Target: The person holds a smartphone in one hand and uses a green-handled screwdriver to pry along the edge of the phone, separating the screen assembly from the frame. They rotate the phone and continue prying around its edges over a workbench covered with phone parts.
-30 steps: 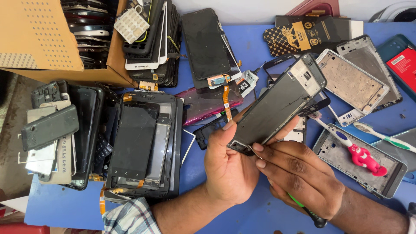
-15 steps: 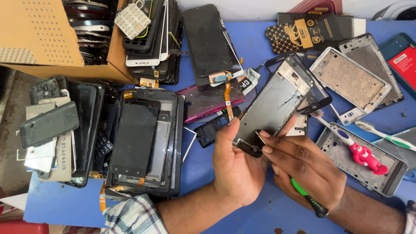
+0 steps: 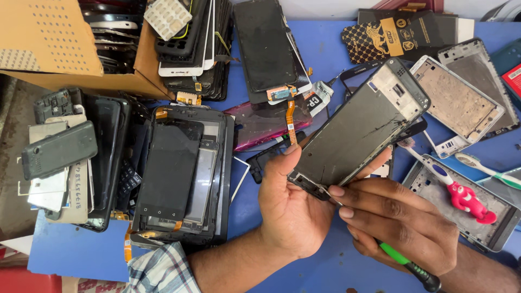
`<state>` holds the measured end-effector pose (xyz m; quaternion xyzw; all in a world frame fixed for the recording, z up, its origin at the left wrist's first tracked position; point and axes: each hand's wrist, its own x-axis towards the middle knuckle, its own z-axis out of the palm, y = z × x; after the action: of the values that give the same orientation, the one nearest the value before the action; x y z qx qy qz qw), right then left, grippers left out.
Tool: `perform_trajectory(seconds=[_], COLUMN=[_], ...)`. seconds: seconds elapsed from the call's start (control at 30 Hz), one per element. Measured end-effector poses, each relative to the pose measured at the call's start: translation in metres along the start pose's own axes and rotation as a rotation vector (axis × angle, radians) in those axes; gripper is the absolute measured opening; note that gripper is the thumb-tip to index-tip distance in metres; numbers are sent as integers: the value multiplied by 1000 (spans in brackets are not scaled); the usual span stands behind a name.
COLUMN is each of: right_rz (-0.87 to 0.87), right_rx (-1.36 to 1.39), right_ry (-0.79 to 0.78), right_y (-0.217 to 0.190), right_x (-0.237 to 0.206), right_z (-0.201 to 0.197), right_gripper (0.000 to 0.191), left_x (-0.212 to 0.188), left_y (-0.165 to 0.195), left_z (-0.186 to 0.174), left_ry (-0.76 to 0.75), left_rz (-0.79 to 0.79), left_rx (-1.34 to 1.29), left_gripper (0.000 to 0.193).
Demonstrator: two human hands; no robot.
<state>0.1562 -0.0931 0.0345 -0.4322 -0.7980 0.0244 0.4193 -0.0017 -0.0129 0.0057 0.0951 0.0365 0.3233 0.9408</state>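
two hands: left hand [image 3: 296,214] clamped on phone frame [image 3: 361,130]; right hand [image 3: 396,222] pinches green-handled tool [image 3: 404,261]
axis: long, tilting up-right
texture: flat, scratched grey metal

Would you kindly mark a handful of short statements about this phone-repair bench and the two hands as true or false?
1. The left hand holds a phone frame tilted above the blue table. True.
2. The right hand is empty. False: it holds a green-handled tool whose thin tip meets the frame's lower edge.
3. A red and white toothbrush lies in a grey tray at the right. True.
4. The cardboard box stands at the lower right. False: it sits at the upper left.
5. A stack of dark phone screens lies left of the hands. True.
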Motion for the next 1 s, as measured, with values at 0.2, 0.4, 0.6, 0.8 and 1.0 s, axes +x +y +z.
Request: perform_trajectory(seconds=[0.2,0.4,0.6,0.8,1.0], right_rz=[9,7,8,5,61], right_rx=[-19,-45,-83,-122,-159], right_ry=[0,0,9,12,-2], right_y=[-2,-3,-6,-6,-6], right_x=[3,7,10,10,3], right_z=[0,1,4,6,6], right_gripper=[33,29,27,29,31], left_x=[1,2,5,6,5], left_y=[-1,-1,-4,-5,-13], left_z=[-1,0,0,0,-3], left_ry=[-23,-32,-38,17,8], left_rz=[29,19,40,23,49], left_rx=[51,118,128,115,87], left_gripper=[64,68,67,69,68])
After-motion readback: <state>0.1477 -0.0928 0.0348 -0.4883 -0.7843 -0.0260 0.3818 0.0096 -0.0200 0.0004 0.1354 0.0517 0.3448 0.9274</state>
